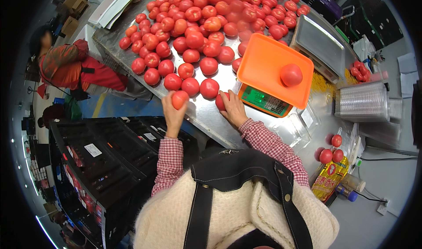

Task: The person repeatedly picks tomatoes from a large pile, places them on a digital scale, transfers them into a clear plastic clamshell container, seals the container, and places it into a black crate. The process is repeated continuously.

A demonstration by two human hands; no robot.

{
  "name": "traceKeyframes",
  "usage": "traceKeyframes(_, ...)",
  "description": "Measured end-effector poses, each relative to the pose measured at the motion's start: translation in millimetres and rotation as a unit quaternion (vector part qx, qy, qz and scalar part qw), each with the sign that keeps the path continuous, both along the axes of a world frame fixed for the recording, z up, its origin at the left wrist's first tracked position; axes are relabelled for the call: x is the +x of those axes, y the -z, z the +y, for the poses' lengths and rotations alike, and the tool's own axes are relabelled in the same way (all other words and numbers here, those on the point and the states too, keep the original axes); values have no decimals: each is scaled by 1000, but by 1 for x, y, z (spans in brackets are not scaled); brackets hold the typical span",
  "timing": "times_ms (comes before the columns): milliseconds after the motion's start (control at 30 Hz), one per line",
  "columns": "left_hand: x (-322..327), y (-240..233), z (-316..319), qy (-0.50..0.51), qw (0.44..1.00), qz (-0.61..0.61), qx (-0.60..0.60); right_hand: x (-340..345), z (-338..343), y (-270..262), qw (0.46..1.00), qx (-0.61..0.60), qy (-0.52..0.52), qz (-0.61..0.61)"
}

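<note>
My left hand (172, 112) grips a red tomato (180, 99) just off the near edge of the metal table (211, 119). Fingers of my right hand (234, 109) curl over another tomato (221, 101), which seems to rest on the table. Beyond both hands spreads a large heap of loose tomatoes (194, 40). To the right of my right hand stands a digital scale (263, 100) with a lit green display. Its orange tray (260, 58) bears a single tomato (291, 75).
Behind the orange scale sits another scale (321, 46) with a metal plate. Stacked clear plastic containers (361, 102), a few tomatoes (325, 156) and a yellow bag (330, 178) lie at right. Black crates (108, 147) stand at my left; a person in a red apron (102, 72) is beyond.
</note>
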State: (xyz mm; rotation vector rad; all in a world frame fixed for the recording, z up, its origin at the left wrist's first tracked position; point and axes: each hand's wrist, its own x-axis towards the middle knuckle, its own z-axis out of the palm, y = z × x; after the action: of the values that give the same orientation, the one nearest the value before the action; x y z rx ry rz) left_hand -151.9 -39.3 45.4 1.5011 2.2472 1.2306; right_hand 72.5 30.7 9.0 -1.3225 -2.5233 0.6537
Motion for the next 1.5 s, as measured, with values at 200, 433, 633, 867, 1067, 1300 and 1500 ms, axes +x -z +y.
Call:
traceKeyframes(200,45,35,-23,84,991,56,-84,-20,11,4,995,92,-28,22)
traceKeyframes(433,64,37,-26,159,980,81,-83,-62,48,-15,997,-23,-17,75)
traceKeyframes(633,75,45,-23,205,974,29,-86,-2,59,-68,947,172,130,238)
traceKeyframes(867,78,66,26,116,988,100,14,61,89,-85,944,104,310,41)
traceKeyframes(1067,81,68,22,103,982,155,-33,127,-25,-65,944,206,217,142)
traceKeyframes(1300,80,72,17,133,973,186,-43,202,-123,14,953,122,272,-52)
traceKeyframes(1500,87,80,39,80,978,192,-28,236,-121,21,956,107,249,-110)
